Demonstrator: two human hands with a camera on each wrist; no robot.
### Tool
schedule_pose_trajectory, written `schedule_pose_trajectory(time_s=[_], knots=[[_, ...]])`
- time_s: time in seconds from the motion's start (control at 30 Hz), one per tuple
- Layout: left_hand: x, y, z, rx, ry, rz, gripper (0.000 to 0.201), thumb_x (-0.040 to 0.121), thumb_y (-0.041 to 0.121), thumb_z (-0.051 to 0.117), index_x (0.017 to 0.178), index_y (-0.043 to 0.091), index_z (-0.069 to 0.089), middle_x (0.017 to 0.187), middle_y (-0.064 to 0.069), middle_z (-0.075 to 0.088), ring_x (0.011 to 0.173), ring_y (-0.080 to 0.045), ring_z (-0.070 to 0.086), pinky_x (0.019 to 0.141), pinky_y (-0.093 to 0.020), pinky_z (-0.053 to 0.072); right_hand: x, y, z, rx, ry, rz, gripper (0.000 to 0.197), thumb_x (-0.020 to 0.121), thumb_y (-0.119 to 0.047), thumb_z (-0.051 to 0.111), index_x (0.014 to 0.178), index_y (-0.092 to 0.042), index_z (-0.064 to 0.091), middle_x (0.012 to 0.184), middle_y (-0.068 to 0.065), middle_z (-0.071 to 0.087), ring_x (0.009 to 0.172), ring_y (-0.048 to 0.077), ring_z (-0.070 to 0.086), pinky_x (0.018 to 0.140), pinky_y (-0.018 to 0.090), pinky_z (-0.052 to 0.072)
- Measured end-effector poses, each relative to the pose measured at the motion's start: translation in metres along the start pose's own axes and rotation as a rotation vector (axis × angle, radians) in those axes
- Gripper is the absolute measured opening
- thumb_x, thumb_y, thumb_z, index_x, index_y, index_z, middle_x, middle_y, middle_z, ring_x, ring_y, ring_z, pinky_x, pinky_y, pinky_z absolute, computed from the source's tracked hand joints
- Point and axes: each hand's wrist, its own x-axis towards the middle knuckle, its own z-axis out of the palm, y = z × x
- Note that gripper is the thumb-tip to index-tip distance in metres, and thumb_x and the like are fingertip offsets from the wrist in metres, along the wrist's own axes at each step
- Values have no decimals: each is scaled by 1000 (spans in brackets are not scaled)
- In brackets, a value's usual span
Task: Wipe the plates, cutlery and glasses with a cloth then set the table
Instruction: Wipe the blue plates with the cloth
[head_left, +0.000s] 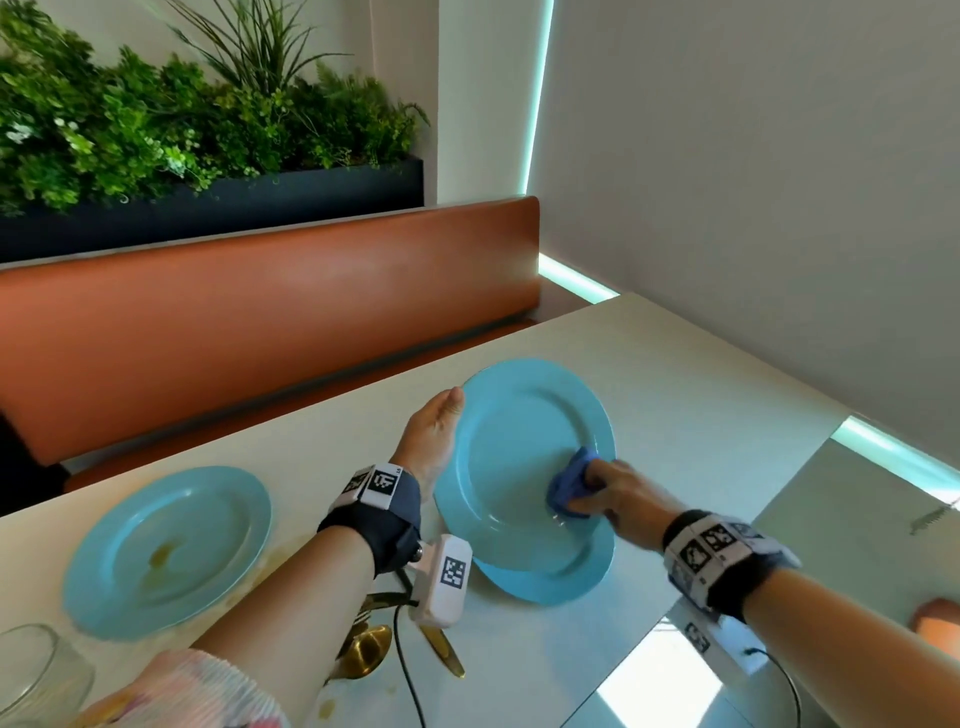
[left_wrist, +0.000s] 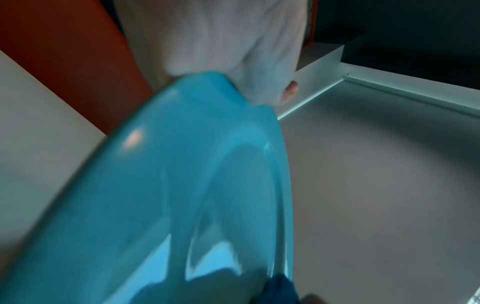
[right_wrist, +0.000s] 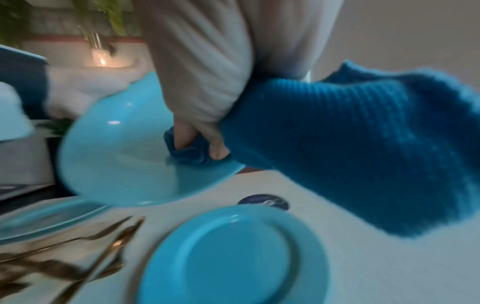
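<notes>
- The table (head_left: 675, 364) carries a dirty plate (head_left: 166, 545) at near left with a yellowish smear, and another plate (head_left: 550, 582) flat under the raised one.
- The held plate (head_left: 519, 457) is tilted above the table's middle; the left hand (head_left: 431, 441) grips its left rim.
- The right hand (head_left: 618, 499) clutches the bunched blue cloth (head_left: 571, 488), pressing it on the plate's right inner face.
- Risk, as I judge it: hard rubbing opposite a one-sided rim hold could twist the plate loose onto the plate below.

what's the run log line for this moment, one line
step: wiping plate | left hand: holds raised plate tilted by its rim | right hand: presses blue cloth on plate face | soiled plate: on table, unwiped
</notes>
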Motion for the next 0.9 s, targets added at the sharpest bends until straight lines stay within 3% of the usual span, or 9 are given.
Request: schedule_pose_trajectory(time_s=[0.1, 0.23, 0.37, 0.47, 0.57, 0.63, 0.7, 0.8, 0.9], knots=[[2, -1, 10, 1, -20, -9, 32, 91, 52, 41, 99, 30, 63, 116, -6, 67, 109, -29, 63, 99, -51, 47, 26, 3, -32, 162, 263, 172, 24, 83, 0, 52, 95, -3, 73, 81, 17, 56, 75, 27, 53, 60, 17, 31], [6, -6, 31, 39, -48, 3, 26, 98, 39, 39, 97, 26, 62, 110, -5, 67, 108, -27, 62, 100, -45, 48, 51, -32, -31, 120, 385, 115, 43, 90, 0, 45, 132, -7, 51, 118, 26, 50, 105, 39, 53, 83, 25, 36], [11, -13, 40, -56, -42, -58, 32, 101, 35, 35, 93, 19, 62, 103, -7, 64, 99, -20, 58, 92, -37, 48, 36, -60, 7, 182, 210, -97, 39, 85, -14, 50, 122, -13, 62, 99, 20, 58, 89, 29, 56, 81, 19, 35], [18, -20, 32, -32, 38, -80, 40, 100, 36, 36, 124, 11, 56, 123, 6, 52, 117, -11, 48, 107, -28, 35, 20, -53, 26, 144, -35, -237, 41, 83, -2, 57, 118, -24, 60, 92, 7, 51, 83, 20, 45, 78, 19, 33], [22, -26, 24, 18, 92, -126, 51, 100, 39, 35, 141, 10, 42, 138, 5, 45, 130, -11, 41, 115, -30, 26, 4, -22, 31, 93, -346, -75, 16, 91, -11, 54, 105, -11, 63, 89, -7, 38, 84, 12, 35, 83, 26, 37], [22, -32, 23, 22, 74, -151, 52, 99, 42, 35, 141, 13, 43, 143, 2, 45, 134, -17, 42, 116, -36, 29, 4, -13, 15, -30, -332, -13, 22, 86, -7, 63, 69, -10, 49, 70, -8, 39, 62, 6, 41, 62, 16, 40], [20, -35, 24, 38, 65, -185, 51, 100, 42, 33, 141, 14, 42, 136, 7, 46, 133, -16, 41, 113, -30, 29, 11, 6, 7, 32, -241, 163, 33, 81, 10, 60, 62, -10, 44, 63, -1, 41, 48, 1, 45, 47, 9, 34], [19, -42, 29, 38, 44, -225, 46, 101, 40, 32, 136, 16, 47, 138, 1, 49, 123, -16, 48, 102, -26, 36, 28, 27, -5, 79, -165, 309, 26, 87, 5, 52, 106, -7, 65, 96, 7, 50, 93, 16, 49, 73, 19, 38], [20, -48, 37, -2, 26, -251, 29, 101, 37, 34, 116, 23, 54, 120, 4, 57, 95, -7, 59, 81, -19, 46, 47, 18, -9, 219, -31, 321, 45, 91, -5, 50, 134, -19, 51, 117, 14, 49, 115, 29, 48, 87, 20, 31]])
